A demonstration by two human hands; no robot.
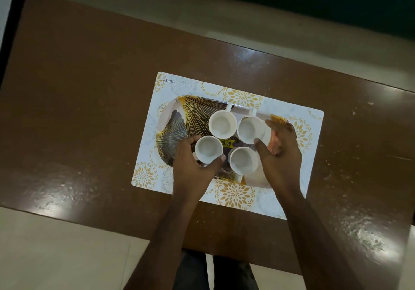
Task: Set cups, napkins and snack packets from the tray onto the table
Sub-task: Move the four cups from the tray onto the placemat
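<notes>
Tray (pixel 170 119) on mat, mid-worktop (pixel 89 87): four cups. My left hand (pixel 190 161) wraps near-left cup (pixel 208 149), grip closed round it. My right hand (pixel 278 152) spreads open, fingers flanking far-right cup (pixel 250 130), holding nothing I can confirm. Bare worktop lies leftward.

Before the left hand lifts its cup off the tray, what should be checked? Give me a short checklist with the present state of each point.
1. Left hand wraps the near-left cup: ok.
2. That cup stands apart from the near-right cup: ok.
3. Right hand touches the far-right cup; firm grip: cannot tell.
4. Cups are empty, nothing to spill: ok.
5. Bare table left of the placemat for setting down: ok.
6. Napkins and packets under the cups on the tray: cannot tell.
</notes>
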